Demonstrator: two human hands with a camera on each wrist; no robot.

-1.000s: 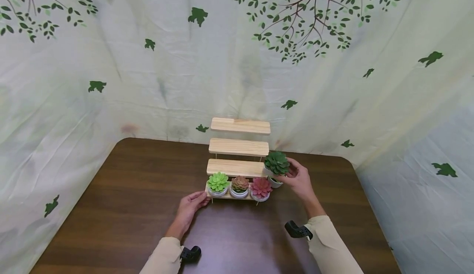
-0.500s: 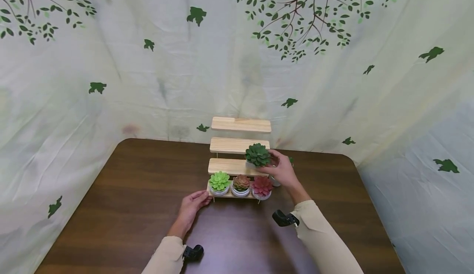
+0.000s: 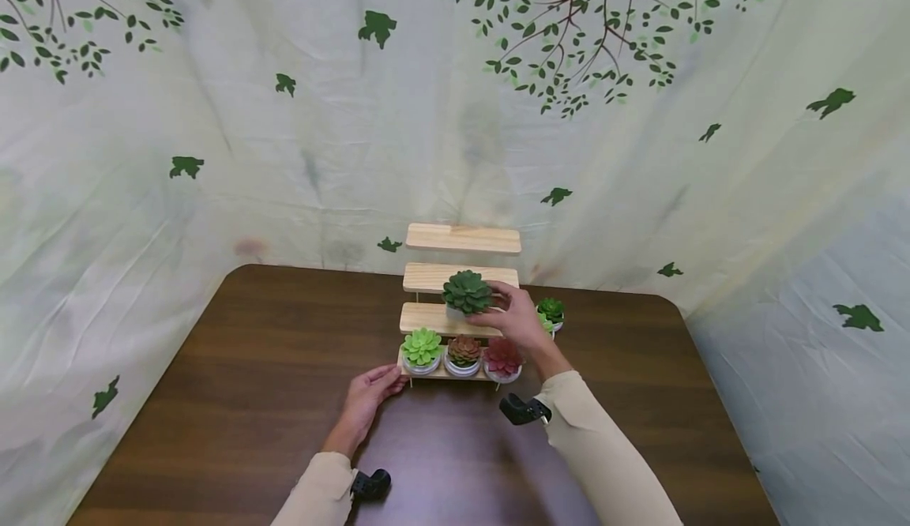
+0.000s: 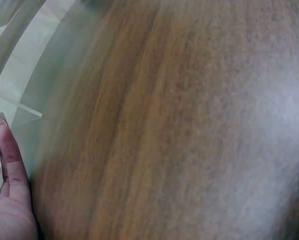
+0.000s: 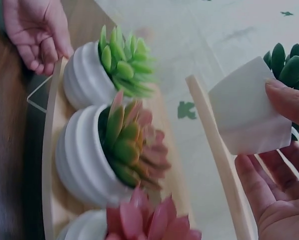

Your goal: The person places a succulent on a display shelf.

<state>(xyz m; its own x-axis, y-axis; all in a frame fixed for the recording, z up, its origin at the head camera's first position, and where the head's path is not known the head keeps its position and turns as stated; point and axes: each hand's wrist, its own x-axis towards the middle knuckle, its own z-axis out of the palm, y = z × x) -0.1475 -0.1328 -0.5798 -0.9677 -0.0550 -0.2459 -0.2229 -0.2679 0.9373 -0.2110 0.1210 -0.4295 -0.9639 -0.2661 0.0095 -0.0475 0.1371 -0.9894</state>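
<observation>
Nearest, along the bottom of the head view: two cream sleeves, each with a black wrist device, over a brown wood-grain table. A little farther, left of bottom centre: the left hand, fingers nearly straight and close together, touching the left end of the bottom shelf of a small tiered wooden stand; at the left edge of the left wrist view, the same fingers beside a clear leg. On that bottom shelf, left to right, upright in ribbed white pots: a light-green succulent, a reddish-brown succulent and a red-pink succulent.

Beyond the row, just below and right of centre: the right hand, thumb and fingers gripping the plain white pot of a dark-green succulent, roughly upright over the second shelf; whether touching that shelf, impossible to tell. At the right of the right wrist view, thumb by the leaves, fingertips against the pot's side.

Right of the stand, partly behind the right hand: another green succulent and a paler plant. Higher in the frame: the third shelf, then the top shelf. Farthest, filling the upper half: pale cloth with printed leaves and branches.
</observation>
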